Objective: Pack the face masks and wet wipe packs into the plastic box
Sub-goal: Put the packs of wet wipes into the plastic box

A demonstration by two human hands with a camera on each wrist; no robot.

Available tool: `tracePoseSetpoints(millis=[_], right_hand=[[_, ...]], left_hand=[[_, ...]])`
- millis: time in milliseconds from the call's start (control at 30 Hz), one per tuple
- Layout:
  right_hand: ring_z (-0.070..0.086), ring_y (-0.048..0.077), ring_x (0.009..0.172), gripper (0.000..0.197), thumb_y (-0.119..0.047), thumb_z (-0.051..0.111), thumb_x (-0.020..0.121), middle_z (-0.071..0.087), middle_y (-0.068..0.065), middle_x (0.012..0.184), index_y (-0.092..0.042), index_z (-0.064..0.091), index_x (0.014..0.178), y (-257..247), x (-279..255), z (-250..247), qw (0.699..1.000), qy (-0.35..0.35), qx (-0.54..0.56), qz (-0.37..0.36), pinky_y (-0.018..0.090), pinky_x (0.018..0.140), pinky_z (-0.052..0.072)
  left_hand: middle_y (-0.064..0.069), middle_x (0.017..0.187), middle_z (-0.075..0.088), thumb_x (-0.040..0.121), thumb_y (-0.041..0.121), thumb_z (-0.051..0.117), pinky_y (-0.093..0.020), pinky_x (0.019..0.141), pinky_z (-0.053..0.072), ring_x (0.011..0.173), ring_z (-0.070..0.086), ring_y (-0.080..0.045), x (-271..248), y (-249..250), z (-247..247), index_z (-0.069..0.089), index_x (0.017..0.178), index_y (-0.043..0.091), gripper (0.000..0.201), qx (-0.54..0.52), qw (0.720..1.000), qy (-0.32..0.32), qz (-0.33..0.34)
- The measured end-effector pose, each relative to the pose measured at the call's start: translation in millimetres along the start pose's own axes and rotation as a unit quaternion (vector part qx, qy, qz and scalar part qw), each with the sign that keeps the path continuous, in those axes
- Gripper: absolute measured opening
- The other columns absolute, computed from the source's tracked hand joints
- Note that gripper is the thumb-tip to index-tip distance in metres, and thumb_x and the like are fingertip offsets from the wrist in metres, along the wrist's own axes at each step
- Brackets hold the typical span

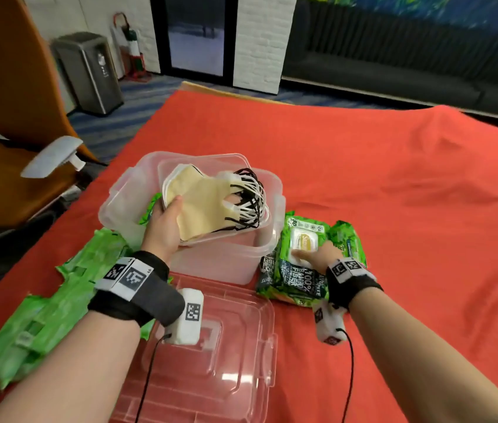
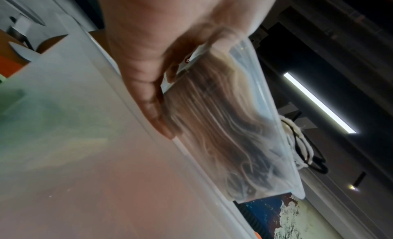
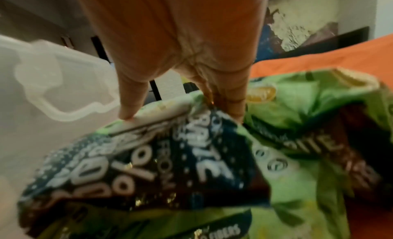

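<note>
The clear plastic box (image 1: 217, 264) stands open on the red cloth. My left hand (image 1: 169, 209) grips a smaller clear tray (image 1: 226, 236) over the box, thumb on top. The tray holds a stack of cream face masks (image 1: 208, 206) with white and black ear loops. In the left wrist view the left hand (image 2: 161, 108) has its fingers curled under the tray (image 2: 244, 125). Right of the box, my right hand (image 1: 311, 254) pinches the top green wet wipe pack (image 1: 293, 270). In the right wrist view the thumb (image 3: 129, 108) lies on the pack (image 3: 159, 167) and the fingers dig in beside it.
The box's clear lid (image 1: 217, 346) lies in front of the box, under my left wrist. More green wipe packs (image 1: 43, 309) lie at the left, and another pack (image 1: 348, 239) lies behind my right hand. An orange chair (image 1: 12, 132) stands left of the table.
</note>
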State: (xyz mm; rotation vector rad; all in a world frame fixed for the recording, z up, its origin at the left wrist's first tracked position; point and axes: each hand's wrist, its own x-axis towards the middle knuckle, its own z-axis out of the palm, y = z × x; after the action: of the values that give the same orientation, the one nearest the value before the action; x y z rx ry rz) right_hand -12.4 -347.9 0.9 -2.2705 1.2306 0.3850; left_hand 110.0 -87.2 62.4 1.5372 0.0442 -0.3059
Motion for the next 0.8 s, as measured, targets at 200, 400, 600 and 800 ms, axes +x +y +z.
tracePoseSetpoints(millis=[200, 400, 600, 800], right_hand=[[0.06, 0.026, 0.082, 0.089, -0.055, 0.082, 0.056, 0.063, 0.012, 0.094, 0.004, 0.052, 0.115, 0.4, 12.9, 1.8, 0.985, -0.04, 0.158, 0.049, 0.033, 0.066, 0.048], [0.066, 0.031, 0.087, 0.079, -0.041, 0.089, 0.037, 0.068, 0.013, 0.093, 0.002, 0.061, 0.097, -8.6, 18.2, 3.0, 0.959, -0.088, 0.264, 0.057, 0.048, 0.085, 0.054], [0.066, 0.029, 0.075, 0.045, -0.019, 0.086, 0.051, 0.067, 0.015, 0.081, -0.001, 0.062, 0.085, -21.7, 10.7, -24.9, 0.959, -0.026, 0.28, 0.049, 0.044, 0.072, 0.057], [0.062, 0.031, 0.096, 0.067, -0.026, 0.086, 0.053, 0.064, 0.018, 0.107, 0.0, 0.057, 0.107, -51.5, -13.4, -115.3, 0.96, 0.204, 0.182, -0.057, 0.033, 0.069, 0.048]], left_hand=[[-0.005, 0.123, 0.058, 0.097, 0.03, 0.044, -0.043, 0.101, 0.043, 0.113, 0.055, -0.024, 0.8, -2.4, 0.4, 0.045, 0.13, 0.02, 0.035, -0.011, 1.0, 0.009, -0.005], [-0.005, 0.124, 0.057, 0.098, 0.029, 0.043, -0.038, 0.098, 0.043, 0.111, 0.055, -0.022, 1.6, -2.0, 0.6, 0.042, 0.133, 0.018, 0.037, -0.024, 1.0, 0.002, -0.01], [0.001, 0.122, 0.058, 0.097, 0.036, 0.044, -0.037, 0.074, 0.052, 0.105, 0.058, -0.021, 2.0, 2.5, -11.7, 0.047, 0.128, 0.025, 0.033, -0.061, 0.996, -0.01, -0.059], [-0.008, 0.123, 0.06, 0.096, 0.04, 0.044, -0.032, 0.057, 0.051, 0.102, 0.059, -0.027, 14.4, 17.8, -58.0, 0.053, 0.122, 0.022, 0.033, -0.097, 0.991, 0.051, -0.072]])
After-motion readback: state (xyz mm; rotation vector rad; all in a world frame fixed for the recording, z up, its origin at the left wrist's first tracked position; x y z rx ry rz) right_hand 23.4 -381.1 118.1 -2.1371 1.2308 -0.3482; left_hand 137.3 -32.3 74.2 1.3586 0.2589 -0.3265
